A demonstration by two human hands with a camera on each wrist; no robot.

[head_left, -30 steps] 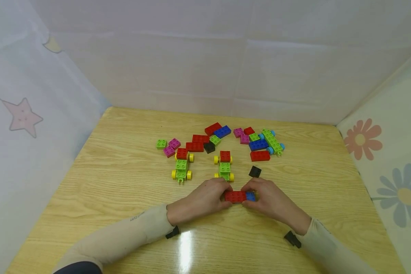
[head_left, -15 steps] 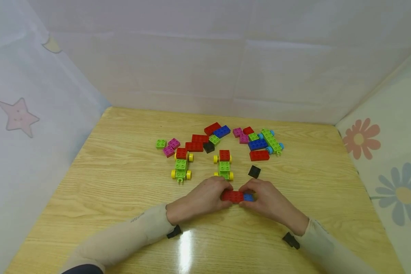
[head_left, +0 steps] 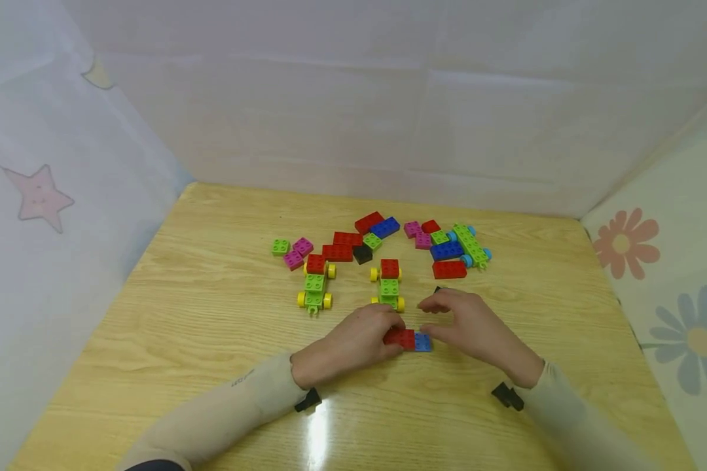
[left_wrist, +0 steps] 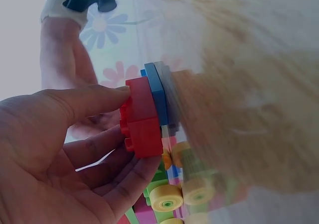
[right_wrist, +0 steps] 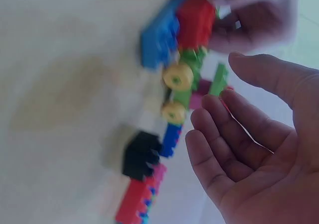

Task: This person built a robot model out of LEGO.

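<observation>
My left hand [head_left: 359,337] pinches a red brick [left_wrist: 144,122] between thumb and fingers, low over the table. Attached beneath it is a blue brick [head_left: 423,342], whose studded end sticks out to the right of the red one. My right hand [head_left: 474,327] is just right of the blue end, its fingers apart from the thumb and holding nothing. Behind that hand a black brick [right_wrist: 139,157] is mostly hidden in the head view. Close beyond my left hand stands a small car [head_left: 389,286] with yellow wheels, green bricks and a red brick on it.
A similar yellow-wheeled car [head_left: 315,286] stands further left. At the back lie several loose red, blue, pink, green and black bricks. Back right is a green base [head_left: 471,246] with blue wheels, beside a red brick [head_left: 450,269]. Fabric panels border the table [head_left: 212,275].
My right hand has let go of the joined bricks and moved slightly right, over the black brick. The left hand still grips the red brick, which has shifted a little left.
</observation>
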